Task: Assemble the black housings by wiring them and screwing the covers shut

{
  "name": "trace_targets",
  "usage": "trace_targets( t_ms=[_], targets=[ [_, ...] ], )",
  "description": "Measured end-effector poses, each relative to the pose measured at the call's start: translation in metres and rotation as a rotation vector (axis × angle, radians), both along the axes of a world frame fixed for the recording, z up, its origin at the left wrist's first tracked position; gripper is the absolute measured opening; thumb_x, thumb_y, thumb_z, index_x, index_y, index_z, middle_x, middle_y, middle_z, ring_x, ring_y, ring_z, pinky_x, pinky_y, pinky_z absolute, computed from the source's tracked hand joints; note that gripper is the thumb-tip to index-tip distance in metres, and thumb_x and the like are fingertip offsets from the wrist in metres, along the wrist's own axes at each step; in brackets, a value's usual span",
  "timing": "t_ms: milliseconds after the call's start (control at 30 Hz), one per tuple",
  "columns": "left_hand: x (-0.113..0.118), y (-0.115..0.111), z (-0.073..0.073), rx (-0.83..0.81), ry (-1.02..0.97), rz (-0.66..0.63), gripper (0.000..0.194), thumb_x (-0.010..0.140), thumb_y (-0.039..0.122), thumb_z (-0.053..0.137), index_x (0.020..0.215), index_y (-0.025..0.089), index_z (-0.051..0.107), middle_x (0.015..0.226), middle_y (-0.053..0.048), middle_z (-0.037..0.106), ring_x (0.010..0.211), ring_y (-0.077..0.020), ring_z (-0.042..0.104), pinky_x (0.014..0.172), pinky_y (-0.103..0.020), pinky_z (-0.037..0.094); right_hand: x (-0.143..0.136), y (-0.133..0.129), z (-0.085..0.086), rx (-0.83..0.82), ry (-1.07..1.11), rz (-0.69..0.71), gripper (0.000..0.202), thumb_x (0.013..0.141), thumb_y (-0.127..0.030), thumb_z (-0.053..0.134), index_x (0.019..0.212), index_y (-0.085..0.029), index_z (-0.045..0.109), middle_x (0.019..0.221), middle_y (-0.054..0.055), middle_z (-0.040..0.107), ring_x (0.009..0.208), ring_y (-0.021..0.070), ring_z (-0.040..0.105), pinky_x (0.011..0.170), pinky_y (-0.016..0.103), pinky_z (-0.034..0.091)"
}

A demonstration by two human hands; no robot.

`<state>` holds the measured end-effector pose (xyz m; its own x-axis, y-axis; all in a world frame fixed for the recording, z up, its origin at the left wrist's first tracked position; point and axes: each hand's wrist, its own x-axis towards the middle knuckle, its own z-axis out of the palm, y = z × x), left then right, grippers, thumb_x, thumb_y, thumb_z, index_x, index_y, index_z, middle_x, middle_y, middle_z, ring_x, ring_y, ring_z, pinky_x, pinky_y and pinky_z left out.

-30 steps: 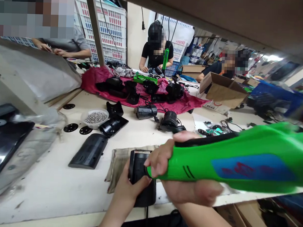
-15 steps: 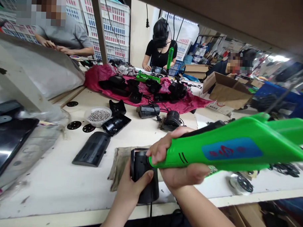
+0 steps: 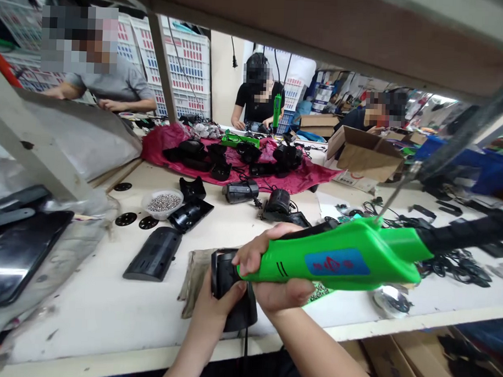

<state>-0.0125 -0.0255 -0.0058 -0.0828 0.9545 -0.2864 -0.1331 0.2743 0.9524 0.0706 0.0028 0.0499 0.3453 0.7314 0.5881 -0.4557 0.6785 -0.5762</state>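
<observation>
My left hand [image 3: 214, 302] grips a black plastic housing [image 3: 241, 314] near the front edge of the bench, its thumb across the top. A cord hangs from the housing over the edge. Wrapped in my right hand [image 3: 273, 266] is a green electric screwdriver [image 3: 319, 262] with a blue label. Its front end points down left at the housing; the tip is hidden by my fingers. Under the housing lies a folded tan cloth [image 3: 193, 280]. To the left is a curved black shell [image 3: 154, 254], and behind it a bowl of small metal screws [image 3: 164, 203].
Black parts lie on a pink cloth [image 3: 158, 147] at the back. A cardboard box [image 3: 364, 154] and cables [image 3: 459, 267] are on the right, a metal post and overhead shelf [image 3: 323, 37] around the bench. Three people sit beyond.
The view has shifted, so the scene sits a little lower. The screwdriver appears farther left and its rear end with the black cable is now in view. Both hands keep their holds.
</observation>
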Motion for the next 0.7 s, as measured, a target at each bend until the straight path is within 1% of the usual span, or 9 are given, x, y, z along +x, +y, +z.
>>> trace_targets(
  t_ms=[167, 233, 367, 500, 600, 700],
  targets=[
    [0.0, -0.002, -0.002, 0.007, 0.003, 0.026, 0.052, 0.064, 0.035, 0.076, 0.111, 0.019, 0.062, 0.1, -0.007, 0.073, 0.107, -0.032, 0.063, 0.099, -0.044, 0.043, -0.002, -0.001, -0.004, 0.043, 0.05, 0.066, 0.049, 0.071, -0.065, 0.069, 0.098, -0.026, 0.059, 0.055, -0.008, 0.055, 0.04, 0.0089, 0.049, 0.05, 0.024, 0.051],
    [0.0, -0.003, -0.002, 0.015, 0.011, 0.025, 0.052, 0.065, 0.036, 0.076, 0.112, 0.019, 0.062, 0.101, -0.008, 0.073, 0.106, -0.0309, 0.064, 0.098, -0.043, 0.044, -0.002, 0.0, -0.005, 0.034, 0.053, 0.089, 0.05, 0.071, -0.066, 0.068, 0.099, -0.026, 0.057, 0.056, -0.008, 0.055, 0.04, 0.009, 0.048, 0.049, 0.024, 0.051],
    [0.0, -0.004, -0.004, 0.021, 0.024, 0.02, 0.056, 0.065, 0.037, 0.076, 0.115, 0.019, 0.06, 0.105, -0.008, 0.072, 0.105, -0.0291, 0.064, 0.095, -0.039, 0.046, 0.001, 0.003, -0.011, -0.028, -0.005, 0.122, 0.058, 0.066, -0.07, 0.068, 0.1, -0.025, 0.054, 0.056, -0.007, 0.054, 0.04, 0.0118, 0.047, 0.047, 0.028, 0.049],
    [-0.002, -0.002, -0.009, -0.007, 0.029, -0.013, 0.056, 0.066, 0.038, 0.075, 0.116, 0.019, 0.059, 0.106, -0.009, 0.072, 0.105, -0.0295, 0.065, 0.094, -0.041, 0.046, 0.003, 0.007, -0.016, -0.037, -0.04, 0.18, 0.056, 0.069, -0.07, 0.067, 0.101, -0.026, 0.053, 0.057, -0.007, 0.054, 0.042, 0.0112, 0.048, 0.048, 0.027, 0.047],
    [-0.005, 0.001, -0.011, -0.058, 0.007, -0.02, 0.06, 0.067, 0.039, 0.074, 0.121, 0.02, 0.058, 0.104, -0.01, 0.072, 0.102, -0.0304, 0.066, 0.092, -0.044, 0.047, 0.001, 0.009, -0.015, -0.015, -0.003, 0.182, 0.053, 0.071, -0.068, 0.067, 0.1, -0.026, 0.054, 0.059, -0.007, 0.056, 0.043, 0.0102, 0.05, 0.049, 0.025, 0.047],
    [-0.008, 0.004, -0.012, -0.093, -0.04, -0.055, 0.062, 0.064, 0.039, 0.077, 0.12, 0.021, 0.058, 0.103, -0.009, 0.072, 0.102, -0.0306, 0.065, 0.091, -0.043, 0.048, -0.002, 0.009, -0.015, -0.007, 0.003, 0.153, 0.054, 0.07, -0.069, 0.067, 0.098, -0.025, 0.055, 0.058, -0.006, 0.057, 0.042, 0.011, 0.051, 0.047, 0.025, 0.048]
  ],
)
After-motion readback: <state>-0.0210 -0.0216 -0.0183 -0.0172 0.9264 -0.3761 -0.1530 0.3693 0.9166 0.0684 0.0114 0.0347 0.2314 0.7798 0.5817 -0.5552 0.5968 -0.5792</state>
